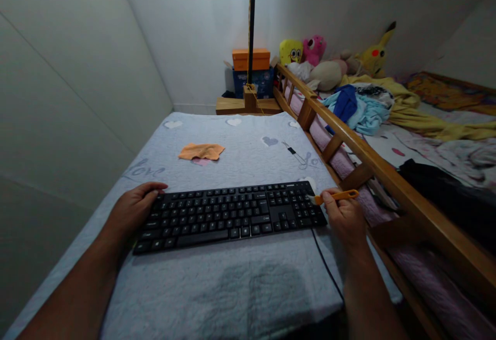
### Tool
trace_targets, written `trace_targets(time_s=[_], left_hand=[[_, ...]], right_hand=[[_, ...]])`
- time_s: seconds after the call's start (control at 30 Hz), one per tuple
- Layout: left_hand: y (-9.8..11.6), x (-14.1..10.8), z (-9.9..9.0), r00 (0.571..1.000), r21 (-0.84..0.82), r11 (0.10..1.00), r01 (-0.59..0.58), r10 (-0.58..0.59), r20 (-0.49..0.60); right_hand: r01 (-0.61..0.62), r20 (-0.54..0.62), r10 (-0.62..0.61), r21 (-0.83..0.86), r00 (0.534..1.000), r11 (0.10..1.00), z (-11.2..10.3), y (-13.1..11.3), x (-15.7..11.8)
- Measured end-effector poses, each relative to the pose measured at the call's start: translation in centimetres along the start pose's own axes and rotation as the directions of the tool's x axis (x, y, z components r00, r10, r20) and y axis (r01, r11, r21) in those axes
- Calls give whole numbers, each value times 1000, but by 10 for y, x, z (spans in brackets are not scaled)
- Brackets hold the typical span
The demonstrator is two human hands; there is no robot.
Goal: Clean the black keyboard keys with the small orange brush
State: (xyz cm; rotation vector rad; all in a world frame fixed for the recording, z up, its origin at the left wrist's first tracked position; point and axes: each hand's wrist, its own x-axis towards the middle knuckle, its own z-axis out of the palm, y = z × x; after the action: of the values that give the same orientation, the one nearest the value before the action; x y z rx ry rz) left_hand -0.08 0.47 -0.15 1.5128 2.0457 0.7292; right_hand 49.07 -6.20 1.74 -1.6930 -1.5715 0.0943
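A black keyboard (228, 215) lies slightly tilted across the light blue quilted cloth (186, 288). My left hand (134, 208) grips the keyboard's left end, fingers at its upper edge and the thumb near the corner. In my right hand (343, 215) is a small orange-handled brush (341, 195), pinched between thumb and fingers. Its pale bristles meet the number keys at the keyboard's right end. Beyond the keyboard, an orange cloth (202, 151) rests crumpled on the quilt. Farther right lies a thin tool (292, 151) with a black middle part.
A wooden rail (344, 136) runs along the right side, with a bed, clothes and plush toys (290, 51) behind it. At the back stand an orange box (251, 59) and a black pole (252, 25). The keyboard's cable (327, 265) trails toward the front.
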Motion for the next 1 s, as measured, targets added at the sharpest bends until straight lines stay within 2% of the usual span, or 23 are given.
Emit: trace_targets(time_s=[0.5,0.67,0.77,1.0], left_hand=[[15,-8,-3,1000,-26,1000,10,-10,-26],[17,-9,-2,999,-22,1000,19,-20,-26],[19,-10,-2,1000,-31,999,14,-15,-25],[10,-5,-2,1000,-25,1000,17,-17,0]], right_hand=[[2,96,3,-44,995,999,-28,-4,-17],[-23,103,20,22,994,999,-40,-9,-14],[-45,21,44,73,999,996,-33,-15,-8],[35,-68,-24,163,997,986,7,-24,4]])
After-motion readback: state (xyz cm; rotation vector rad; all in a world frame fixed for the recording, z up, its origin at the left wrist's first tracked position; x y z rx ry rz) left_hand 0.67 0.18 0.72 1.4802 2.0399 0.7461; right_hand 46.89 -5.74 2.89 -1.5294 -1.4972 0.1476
